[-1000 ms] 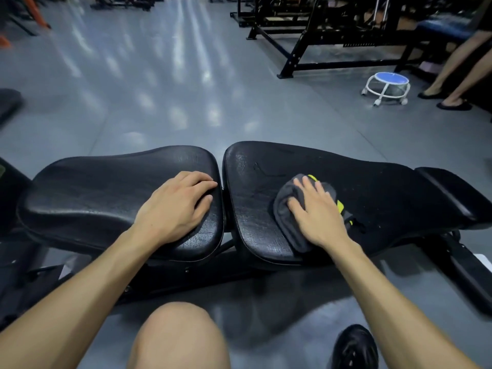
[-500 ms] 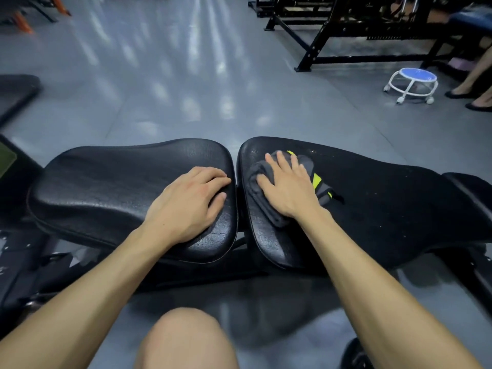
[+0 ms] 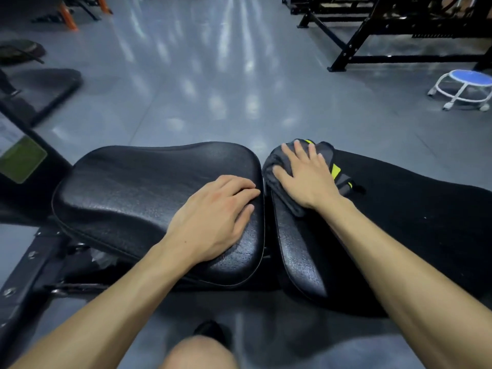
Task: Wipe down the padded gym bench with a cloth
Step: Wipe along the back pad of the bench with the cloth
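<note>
Padded gym bench (image 3: 159, 198): black, two pads end to end across the frame, narrow gap between them near centre. Seat pad on the left, longer back pad (image 3: 399, 209) on the right, running off the right edge. Surface grain cracked and worn along the near edges of both pads.

Cloth (image 3: 277, 179): dark grey with yellow-green trim, bunched on the far left corner of the back pad, just beside the gap. Part draped over the pad's rounded edge.

Right hand (image 3: 308, 177): flat on the cloth, fingers straight and slightly spread, palm pressing down. No pinch visible.

Left hand (image 3: 215, 217): resting palm-down on the right end of the seat pad, fingers loosely bent, tips near the pad's edge at the gap. Holding nothing.

Both forearms bare, reaching in from the bottom corners. Bare knee (image 3: 197, 352) at bottom centre.

Surroundings: glossy grey floor (image 3: 213, 75); white-framed rolling stool with blue top (image 3: 466, 86) far right; black rack frame (image 3: 372, 27) top right; another black pad (image 3: 42, 86) at left.
</note>
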Demonstrator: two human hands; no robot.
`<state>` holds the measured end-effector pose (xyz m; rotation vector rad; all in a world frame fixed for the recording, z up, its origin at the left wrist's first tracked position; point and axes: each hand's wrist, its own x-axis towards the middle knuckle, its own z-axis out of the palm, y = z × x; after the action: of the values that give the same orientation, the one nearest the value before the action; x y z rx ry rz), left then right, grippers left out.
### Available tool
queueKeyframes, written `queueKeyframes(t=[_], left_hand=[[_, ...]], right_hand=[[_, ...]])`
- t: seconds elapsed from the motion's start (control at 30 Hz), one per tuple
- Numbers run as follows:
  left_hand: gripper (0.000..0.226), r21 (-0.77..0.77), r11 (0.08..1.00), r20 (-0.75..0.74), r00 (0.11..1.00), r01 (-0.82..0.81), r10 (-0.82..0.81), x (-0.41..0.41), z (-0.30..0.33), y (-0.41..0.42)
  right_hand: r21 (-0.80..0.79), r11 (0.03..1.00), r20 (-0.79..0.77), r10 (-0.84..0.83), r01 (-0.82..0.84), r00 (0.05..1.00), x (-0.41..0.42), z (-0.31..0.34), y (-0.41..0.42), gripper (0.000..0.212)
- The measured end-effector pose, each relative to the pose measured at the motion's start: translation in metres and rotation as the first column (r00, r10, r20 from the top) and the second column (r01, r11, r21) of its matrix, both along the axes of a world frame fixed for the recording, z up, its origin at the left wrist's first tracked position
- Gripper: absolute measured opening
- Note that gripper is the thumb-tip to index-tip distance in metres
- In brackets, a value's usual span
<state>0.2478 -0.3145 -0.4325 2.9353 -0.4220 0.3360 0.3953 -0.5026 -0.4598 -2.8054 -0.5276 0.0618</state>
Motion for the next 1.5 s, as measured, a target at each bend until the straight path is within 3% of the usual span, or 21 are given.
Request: queueKeyframes(t=[0.13, 0.2, 0.33, 0.43, 0.67, 0.77, 0.93, 1.1, 1.17, 1.23, 1.3, 1.37, 1.5], left_hand=[[0.037, 0.005, 1.000, 0.004, 1.000, -0.006, 0.006, 0.000, -0.001, 0.001], [0.039, 0.013, 1.000, 0.004, 1.000, -0.001, 0.000, 0.002, -0.002, 0.001], [0.038, 0.025, 1.000, -0.009, 1.000, -0.004, 0.004, 0.002, 0.000, 0.000], [0.038, 0.034, 0.999, -0.007, 1.000, -0.012, 0.012, 0.001, 0.001, 0.000], [0.036, 0.024, 1.000, 0.000, 1.000, -0.009, 0.009, 0.003, 0.000, 0.000], [0.036, 0.022, 1.000, -0.006, 1.000, -0.010, 0.011, 0.004, 0.000, 0.000], [0.038, 0.016, 1.000, -0.014, 1.000, -0.026, 0.026, 0.002, 0.001, -0.001], [0.030, 0.002, 1.000, -0.017, 1.000, 0.000, 0.000, 0.002, 0.000, 0.000], [0.031, -0.005, 1.000, -0.021, 1.000, -0.004, 0.004, 0.003, 0.000, 0.001], [0.034, -0.003, 1.000, -0.024, 1.000, -0.008, 0.008, 0.004, -0.001, 0.001], [0.035, 0.008, 1.000, -0.025, 1.000, -0.015, 0.015, 0.004, -0.001, 0.001], [0.036, 0.018, 1.000, -0.028, 0.999, -0.019, 0.019, 0.004, -0.002, 0.001], [0.039, 0.016, 1.000, -0.039, 0.999, -0.011, 0.012, 0.004, -0.002, 0.000]], right_hand=[[0.078, 0.947, 0.074, 0.307, -0.312, 0.949, -0.082, -0.002, -0.033, 0.076], [0.121, 0.910, 0.053, 0.393, -0.397, 0.918, -0.085, -0.002, -0.049, 0.073], [0.118, 0.954, 0.018, 0.277, -0.277, 0.961, 0.014, 0.000, -0.025, 0.083], [0.066, 0.989, 0.023, 0.130, -0.131, 0.991, 0.048, -0.001, -0.002, 0.074], [0.125, 0.877, 0.073, 0.459, -0.465, 0.885, -0.043, -0.001, -0.038, 0.067], [0.141, 0.896, 0.068, 0.415, -0.421, 0.907, 0.010, 0.004, -0.021, 0.061], [0.014, 0.981, 0.055, 0.191, -0.192, 0.980, 0.066, 0.001, 0.024, 0.050], [0.201, 0.864, 0.127, 0.443, -0.461, 0.887, -0.029, -0.002, -0.029, 0.058], [0.211, 0.856, 0.090, 0.463, -0.471, 0.882, -0.013, -0.005, -0.054, 0.060], [0.176, 0.925, 0.060, 0.331, -0.336, 0.942, 0.031, -0.010, -0.073, 0.063], [0.162, 0.984, 0.012, 0.075, -0.076, 0.997, 0.070, -0.011, -0.081, 0.065], [0.096, 0.993, 0.020, -0.069, 0.067, 0.997, 0.083, -0.017, -0.067, 0.064], [0.109, 0.986, 0.047, 0.119, -0.124, 0.992, 0.032, -0.007, -0.030, 0.063]])
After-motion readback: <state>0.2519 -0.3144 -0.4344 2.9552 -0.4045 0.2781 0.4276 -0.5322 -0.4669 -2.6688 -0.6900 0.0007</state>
